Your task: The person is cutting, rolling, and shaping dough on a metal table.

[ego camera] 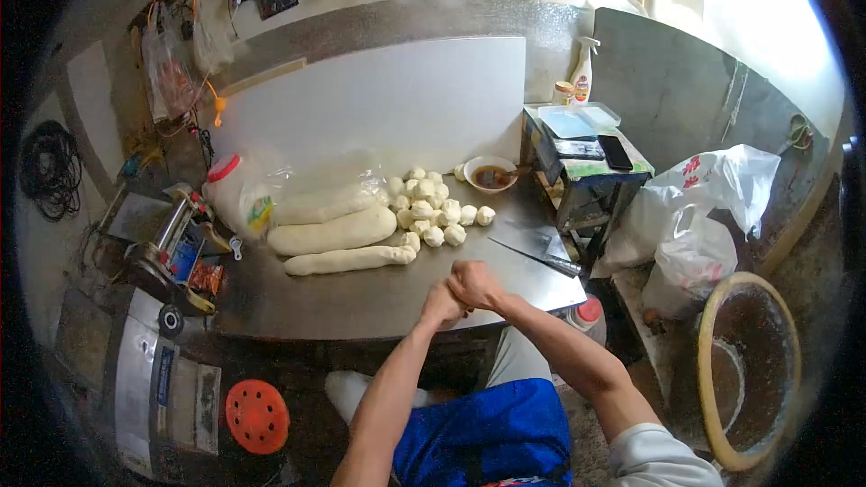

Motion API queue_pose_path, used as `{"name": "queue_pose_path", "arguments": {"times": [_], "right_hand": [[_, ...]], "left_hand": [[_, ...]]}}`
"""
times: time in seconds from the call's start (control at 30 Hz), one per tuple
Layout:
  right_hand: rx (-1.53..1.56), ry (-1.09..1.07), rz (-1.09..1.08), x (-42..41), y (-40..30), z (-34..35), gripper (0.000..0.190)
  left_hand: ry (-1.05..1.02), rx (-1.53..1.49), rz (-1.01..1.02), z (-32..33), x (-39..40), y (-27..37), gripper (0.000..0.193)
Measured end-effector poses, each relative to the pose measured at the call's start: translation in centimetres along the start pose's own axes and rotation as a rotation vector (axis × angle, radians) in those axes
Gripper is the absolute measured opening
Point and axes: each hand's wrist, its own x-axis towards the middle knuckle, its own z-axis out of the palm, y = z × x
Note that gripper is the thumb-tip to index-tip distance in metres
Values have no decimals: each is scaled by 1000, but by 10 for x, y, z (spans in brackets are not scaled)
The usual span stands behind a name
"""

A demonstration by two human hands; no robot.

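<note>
My left hand (443, 304) and my right hand (476, 284) are closed together above the front edge of the metal table (325, 311); whether anything is between them is hidden. Beyond them lies a pile of small dough balls (433, 203). Left of the pile are a thin dough roll (345, 260), a thicker dough roll (331, 230) and another dough roll under clear plastic (325, 204). A knife (534, 257) lies right of my hands. At the back, a white bowl (490, 174) holds brown liquid and a utensil.
A pasta-type roller machine (169, 237) and a red-lidded plastic jar (226, 179) stand left. At right are a small side table (575, 172) with a phone (615, 152), white plastic bags (697, 237) and a large round-rimmed container (707, 365). An orange stool (257, 416) stands low at left.
</note>
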Motion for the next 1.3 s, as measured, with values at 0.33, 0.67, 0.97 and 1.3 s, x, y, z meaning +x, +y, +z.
{"name": "queue_pose_path", "arguments": {"times": [0.33, 0.67, 0.97, 1.3], "right_hand": [[722, -578, 182, -3, -39, -21, 33], [-482, -36, 47, 40, 92, -14, 90], [120, -319, 136, -11, 38, 25, 51], [-253, 110, -121, -20, -62, -6, 44]], "left_hand": [[179, 379, -1, 6, 64, -146, 30], [-227, -959, -370, -13, -9, -113, 44], [211, -15, 234, -10, -31, -37, 108], [266, 510, 200, 12, -3, -47, 20]]}}
